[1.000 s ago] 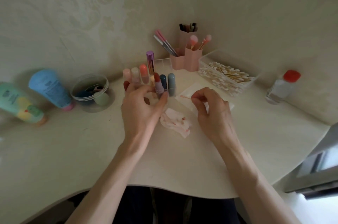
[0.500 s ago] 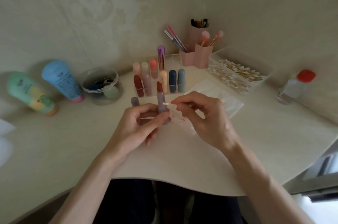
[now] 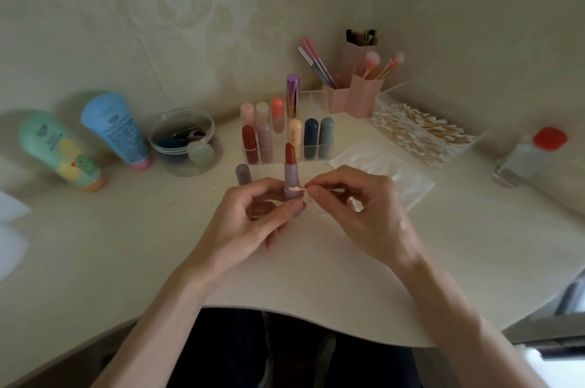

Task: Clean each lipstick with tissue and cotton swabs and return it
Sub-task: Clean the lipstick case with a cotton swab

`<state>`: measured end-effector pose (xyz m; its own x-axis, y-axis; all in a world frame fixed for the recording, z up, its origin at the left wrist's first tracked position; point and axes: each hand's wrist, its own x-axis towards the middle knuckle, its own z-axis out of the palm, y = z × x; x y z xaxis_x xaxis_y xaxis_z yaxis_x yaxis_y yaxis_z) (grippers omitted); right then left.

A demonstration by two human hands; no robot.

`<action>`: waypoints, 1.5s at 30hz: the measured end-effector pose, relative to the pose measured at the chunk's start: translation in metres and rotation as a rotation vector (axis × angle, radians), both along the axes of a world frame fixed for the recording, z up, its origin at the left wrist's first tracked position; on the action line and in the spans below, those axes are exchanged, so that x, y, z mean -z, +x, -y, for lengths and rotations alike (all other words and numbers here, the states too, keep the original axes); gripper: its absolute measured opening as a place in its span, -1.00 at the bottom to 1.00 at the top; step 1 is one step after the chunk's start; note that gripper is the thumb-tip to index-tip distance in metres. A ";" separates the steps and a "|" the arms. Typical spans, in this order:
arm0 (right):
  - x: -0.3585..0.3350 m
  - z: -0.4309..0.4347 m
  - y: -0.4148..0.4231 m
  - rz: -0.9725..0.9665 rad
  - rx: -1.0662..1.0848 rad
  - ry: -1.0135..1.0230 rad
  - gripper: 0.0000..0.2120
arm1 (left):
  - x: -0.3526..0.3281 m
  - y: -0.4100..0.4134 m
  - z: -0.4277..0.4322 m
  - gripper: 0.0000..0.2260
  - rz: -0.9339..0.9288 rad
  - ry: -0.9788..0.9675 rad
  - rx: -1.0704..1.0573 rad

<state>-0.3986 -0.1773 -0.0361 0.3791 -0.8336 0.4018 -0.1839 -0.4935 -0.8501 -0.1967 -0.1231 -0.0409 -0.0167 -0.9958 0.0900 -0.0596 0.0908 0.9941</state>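
My left hand point(image 3: 253, 219) holds an uncapped lipstick point(image 3: 292, 175) upright above the table; its case is mauve and its bullet is brick red. My right hand point(image 3: 361, 213) pinches a cotton swab point(image 3: 299, 188), whose pink-stained tip touches the case just below the bullet. The lipstick's mauve cap point(image 3: 243, 174) stands on the table to the left. Behind it, a clear organizer point(image 3: 313, 98) holds several capped lipsticks. A crumpled tissue is mostly hidden under my right hand.
A clear box of cotton swabs point(image 3: 421, 131) sits at the right, with a flat tissue pack point(image 3: 383, 162) in front of it. Pink brush holders point(image 3: 357, 93) stand behind. A red-capped bottle point(image 3: 528, 156), a round clear tub point(image 3: 185, 140) and two lying tubes point(image 3: 117, 131) flank the area.
My left hand lifted the lipstick out of the organizer area and brought it toward me. My right hand brought the swab up to the case. The camera view shifted slightly.
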 end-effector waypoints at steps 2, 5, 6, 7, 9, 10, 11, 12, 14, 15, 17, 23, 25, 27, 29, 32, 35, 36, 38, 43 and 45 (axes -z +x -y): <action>0.000 -0.001 0.001 0.009 -0.011 0.012 -0.94 | 0.000 0.000 0.000 -0.84 0.003 -0.005 -0.005; 0.000 -0.002 0.001 0.030 -0.055 0.061 -0.93 | 0.001 0.000 0.000 -0.82 0.020 0.001 -0.014; 0.001 -0.002 0.001 0.032 -0.074 0.084 -0.92 | 0.001 0.000 0.000 -0.82 0.029 -0.004 -0.013; 0.001 -0.001 0.002 0.033 -0.088 0.105 -0.92 | 0.002 0.000 0.000 -0.83 0.036 -0.009 -0.012; 0.002 0.001 0.001 0.044 -0.101 0.137 -0.93 | 0.003 0.000 0.000 -0.84 0.046 -0.015 -0.011; 0.003 0.001 0.001 0.049 -0.106 0.148 -0.94 | 0.003 0.000 0.001 -0.83 0.048 -0.018 -0.008; 0.003 0.001 0.001 0.049 -0.110 0.158 -0.94 | 0.003 0.001 0.001 -0.83 0.047 -0.020 -0.007; 0.003 0.001 0.001 0.049 -0.113 0.167 -0.95 | 0.003 0.001 0.001 -0.83 0.047 -0.020 -0.005; 0.003 0.001 0.001 0.055 -0.112 0.179 -0.95 | 0.003 0.001 0.000 -0.82 0.058 -0.021 0.001; 0.003 0.001 0.001 0.058 -0.107 0.180 -0.95 | 0.002 0.000 0.000 -0.83 0.067 -0.024 0.007; 0.003 0.000 0.002 0.053 -0.095 0.179 -0.91 | 0.001 0.000 -0.001 -0.82 0.091 -0.040 0.023; 0.003 0.000 0.001 0.042 -0.107 0.147 -0.84 | 0.002 0.002 -0.001 -0.80 0.127 -0.040 0.062; 0.002 0.000 0.001 0.044 -0.104 0.142 -0.84 | 0.002 0.003 -0.001 -0.82 0.132 -0.040 0.083; 0.001 0.001 0.001 0.047 -0.098 0.136 -0.85 | 0.001 0.004 -0.002 -0.84 0.109 -0.027 0.107; 0.001 0.001 0.001 0.052 -0.091 0.123 -0.86 | -0.003 0.004 -0.004 -0.85 0.071 -0.009 0.146; 0.002 0.001 0.002 0.038 -0.084 0.107 -0.86 | -0.002 0.003 -0.004 -0.83 0.096 -0.029 0.150; 0.003 0.000 0.003 0.027 -0.094 0.104 -0.86 | -0.003 0.001 -0.003 -0.80 0.109 -0.050 0.071; 0.004 -0.001 0.004 0.030 -0.099 0.100 -0.86 | -0.003 0.000 -0.003 -0.81 0.104 -0.051 0.069; 0.004 -0.001 0.005 0.045 -0.109 0.099 -0.86 | -0.003 0.000 -0.003 -0.80 0.106 -0.056 0.062; 0.004 -0.001 0.005 0.085 -0.119 0.154 -0.86 | -0.002 -0.001 -0.004 -0.66 0.047 -0.014 0.017; 0.004 0.000 0.005 0.115 -0.123 0.203 -0.86 | -0.001 0.000 -0.003 -0.72 0.032 -0.004 0.015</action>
<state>-0.3936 -0.1770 -0.0401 0.4443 -0.8520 0.2770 -0.0299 -0.3231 -0.9459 -0.1972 -0.1201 -0.0397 -0.0350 -0.9950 0.0933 -0.0902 0.0961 0.9913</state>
